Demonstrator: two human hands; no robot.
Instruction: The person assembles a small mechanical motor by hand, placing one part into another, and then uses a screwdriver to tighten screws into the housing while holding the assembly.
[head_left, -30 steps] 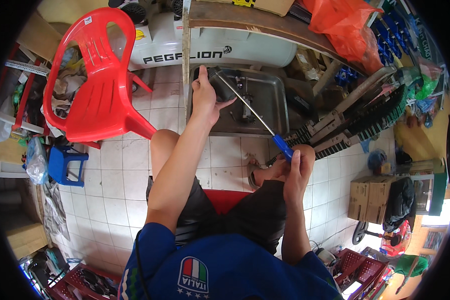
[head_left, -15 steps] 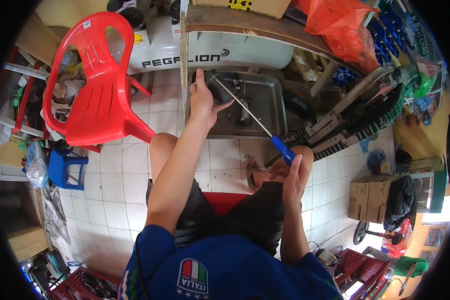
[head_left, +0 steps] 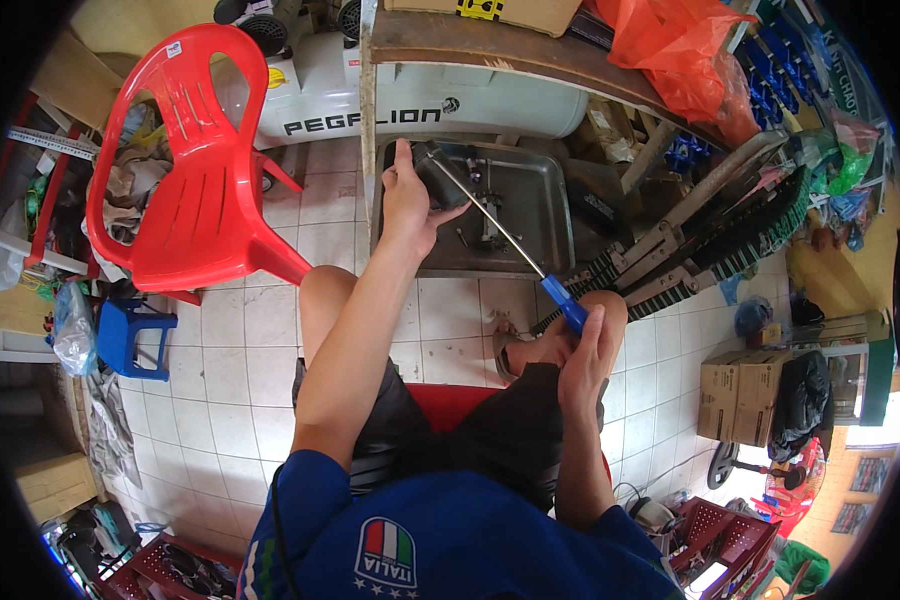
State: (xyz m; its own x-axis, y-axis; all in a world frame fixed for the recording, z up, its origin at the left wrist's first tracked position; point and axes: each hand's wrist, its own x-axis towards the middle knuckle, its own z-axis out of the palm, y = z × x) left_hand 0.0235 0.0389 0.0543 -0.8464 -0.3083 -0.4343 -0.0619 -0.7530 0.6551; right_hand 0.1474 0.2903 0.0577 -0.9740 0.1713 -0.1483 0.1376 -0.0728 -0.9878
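Observation:
My right hand (head_left: 584, 365) is closed round the blue handle of a long screwdriver (head_left: 518, 247), near my right knee. Its steel shaft slants up and left to a dark, blocky part (head_left: 438, 186). That part is gripped in my left hand (head_left: 407, 203), whose thumb points up along its side; what kind of part it is I cannot make out. The screwdriver's tip meets the upper end of the part. Just below and behind lies a grey metal tray (head_left: 542, 225) with small metal pieces (head_left: 488, 222) in it.
A red plastic chair (head_left: 190, 190) stands at the left, a blue stool (head_left: 135, 338) beside it. A white tank (head_left: 530, 105) lies behind the tray under a wooden shelf (head_left: 490, 52). Dark metal tracks (head_left: 670, 250) lean at the right, with cardboard boxes (head_left: 740, 395) farther out.
My right hand and the screwdriver's handle have shifted very slightly, with the hand a little lower on the handle. My left hand has barely moved.

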